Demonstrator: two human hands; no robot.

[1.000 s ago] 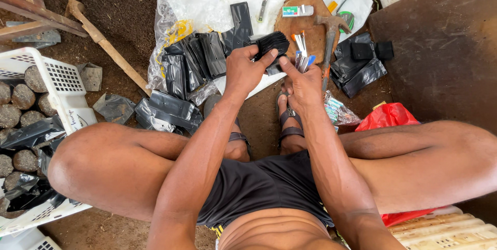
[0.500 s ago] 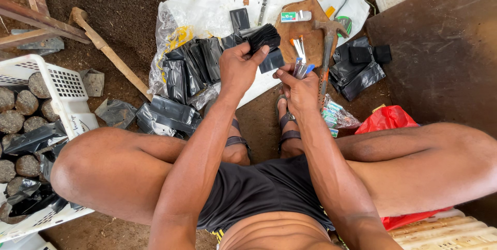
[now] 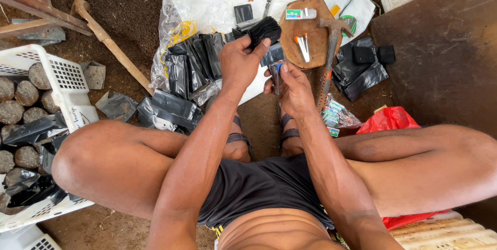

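Note:
My left hand [image 3: 242,63] grips a fanned stack of folded black plastic bags [image 3: 261,30], held just above the ground in front of my crossed legs. Right beside it, my right hand [image 3: 292,83] is closed on a small slim tool with a blue end [image 3: 277,70], its tip pointing up toward the black stack. More black bags [image 3: 192,63] lie in a loose pile to the left of my hands.
A round wooden block [image 3: 305,30] carries blades and a small box. A hammer [image 3: 332,40] lies next to it. More black plastic [image 3: 360,71] is at right, a red bag [image 3: 389,120] by my knee, a white crate [image 3: 54,81] of soil cylinders at left, a wooden handle [image 3: 108,45] on the dirt.
My left hand lifted the black stack off the pile and fanned it out. My right hand left the block with the small tool and drew in beside the left hand.

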